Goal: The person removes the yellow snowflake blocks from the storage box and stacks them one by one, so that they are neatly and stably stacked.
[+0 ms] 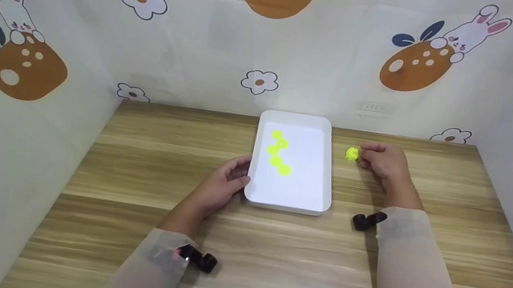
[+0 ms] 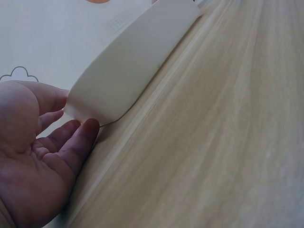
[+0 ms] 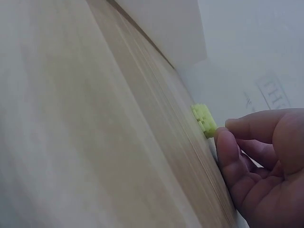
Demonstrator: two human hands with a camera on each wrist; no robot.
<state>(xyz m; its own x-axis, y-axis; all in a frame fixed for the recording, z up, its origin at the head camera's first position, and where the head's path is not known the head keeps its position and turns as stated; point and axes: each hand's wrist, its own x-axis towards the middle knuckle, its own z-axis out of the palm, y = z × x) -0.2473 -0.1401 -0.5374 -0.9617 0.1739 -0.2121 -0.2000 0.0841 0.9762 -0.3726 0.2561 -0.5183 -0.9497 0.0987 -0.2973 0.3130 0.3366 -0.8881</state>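
White plastic-looking tray (image 1: 307,165), one, rectangular, shallow; clock positions from its centre, 12 towards the printed backdrop (image 1: 210,44).

Yellow chain (image 1: 275,161), one, in the tray, of five small roundish pieces touching in a zigzag from 11 o'clock to near 7; surface detail washed out by brightness.

Yellow piece (image 1: 352,154), one, outside the tray just before 3 o'clock; notched rim; partly covered by fingertips; single or stacked, resting or lifted, cannot be told.

Hands, two. Right hand (image 1: 383,164): 3 o'clock, thumb and fingertips pinching the yellow piece, other fingers partly hidden behind. Left hand (image 1: 220,187): 8 o'clock, loosely bent, thumb and fingers apart, touching the tray's outer side; some fingertips hidden by the wall.

Sleeves (image 1: 421,273), pale, cut off below; wrist cameras (image 1: 203,260) strapped on.

Table (image 1: 278,266), wood-grained: far edge near the tray's 12 o'clock end; broad stretch at 6 between the forearms; further stretch at 9 to 10; narrow gap between tray and yellow piece.
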